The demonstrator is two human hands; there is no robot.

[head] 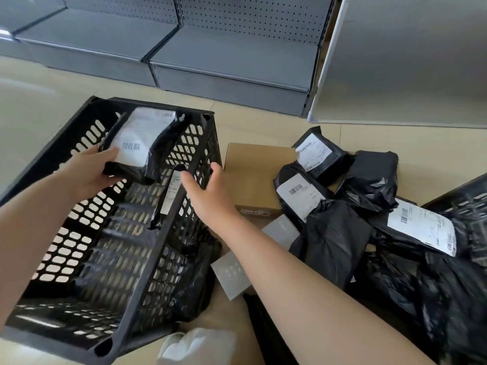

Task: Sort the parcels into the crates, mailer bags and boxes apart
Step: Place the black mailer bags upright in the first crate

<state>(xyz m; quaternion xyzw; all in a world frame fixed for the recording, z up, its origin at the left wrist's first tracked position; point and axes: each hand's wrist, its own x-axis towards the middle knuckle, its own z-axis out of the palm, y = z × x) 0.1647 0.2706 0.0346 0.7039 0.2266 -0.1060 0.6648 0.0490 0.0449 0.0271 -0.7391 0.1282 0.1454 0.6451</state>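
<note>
We hold a black mailer bag [139,146] over the black crate [110,233], its long axis running toward one o'clock. Our left hand [89,172] grips its near end from seven o'clock. Our right hand [203,185], fingers loose and empty, hovers by the crate's rim at three o'clock.

black lattice crate [110,259] tilted on floor, one labelled mailer bag [168,196] inside | black mailer bag [137,146], white label up, held over it | brown box [253,177] beside crate | bag heap [369,219] right, touching second crate [469,196]
</note>
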